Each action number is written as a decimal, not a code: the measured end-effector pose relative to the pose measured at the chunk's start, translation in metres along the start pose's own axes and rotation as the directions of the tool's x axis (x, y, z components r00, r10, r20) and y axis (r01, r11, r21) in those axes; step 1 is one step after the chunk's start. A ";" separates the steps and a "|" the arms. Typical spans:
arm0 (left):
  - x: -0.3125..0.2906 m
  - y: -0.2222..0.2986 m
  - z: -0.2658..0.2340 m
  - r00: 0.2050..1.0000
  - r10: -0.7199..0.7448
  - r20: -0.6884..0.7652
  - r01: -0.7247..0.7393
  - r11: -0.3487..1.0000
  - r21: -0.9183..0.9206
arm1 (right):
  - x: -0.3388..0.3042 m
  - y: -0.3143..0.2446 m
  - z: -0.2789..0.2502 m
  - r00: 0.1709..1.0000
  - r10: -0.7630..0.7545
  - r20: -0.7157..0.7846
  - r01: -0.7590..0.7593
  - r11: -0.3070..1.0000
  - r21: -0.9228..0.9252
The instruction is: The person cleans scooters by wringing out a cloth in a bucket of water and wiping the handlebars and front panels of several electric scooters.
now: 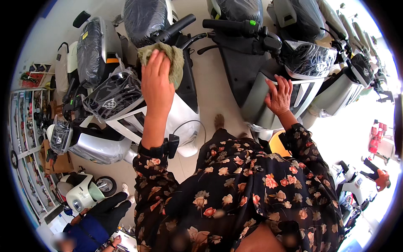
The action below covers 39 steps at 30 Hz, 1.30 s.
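My left hand is closed on a fuzzy olive-green cloth. It presses the cloth near the handlebar of a white electric scooter, and the cloth covers what lies under it. Off to the right, my right hand lies with its fingers spread on the front panel of a grey-green scooter. That hand holds nothing. A black brake lever juts out just right of the cloth.
Plastic-wrapped seats and more scooters crowd both sides. A silver scooter stands left. Shelves line the left wall. A person in dark blue is at lower left. Something round and yellow is beside my right sleeve.
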<state>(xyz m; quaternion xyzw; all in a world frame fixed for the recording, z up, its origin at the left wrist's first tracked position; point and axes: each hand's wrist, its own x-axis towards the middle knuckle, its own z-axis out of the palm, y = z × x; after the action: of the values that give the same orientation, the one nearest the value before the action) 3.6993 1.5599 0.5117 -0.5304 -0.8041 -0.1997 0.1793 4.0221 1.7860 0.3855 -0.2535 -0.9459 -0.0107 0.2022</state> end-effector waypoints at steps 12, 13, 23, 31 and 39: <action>-0.195 -0.029 -0.013 0.159 -0.987 -0.004 0.520 0.088 -0.849 | -0.004 -0.003 -0.002 1.000 0.004 -0.013 -0.004 1.000 0.008; -0.198 -0.046 -0.020 0.150 -0.989 -0.012 0.542 0.093 -0.835 | -0.001 -0.005 -0.003 1.000 -0.006 -0.025 0.006 1.000 0.004; -0.180 -0.043 0.063 0.723 -0.673 -0.158 0.668 0.739 -0.091 | 0.002 -0.015 0.001 0.997 0.034 -0.068 -0.034 0.999 0.002; -0.212 -0.080 0.042 0.546 -0.787 -0.286 0.774 0.605 -0.187 | 0.002 -0.016 -0.009 1.000 -0.025 0.012 0.025 0.999 -0.024; -0.203 -0.067 0.054 0.523 -0.799 -0.296 0.792 0.584 -0.177 | -0.010 -0.022 -0.008 0.999 0.038 -0.018 -0.040 0.989 -0.140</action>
<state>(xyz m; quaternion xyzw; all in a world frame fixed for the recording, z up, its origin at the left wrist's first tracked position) 3.7087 1.4054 0.3550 -0.0632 -0.9101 -0.3570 0.2006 4.0228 1.7608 0.3908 -0.2853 -0.9361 -0.0752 0.1913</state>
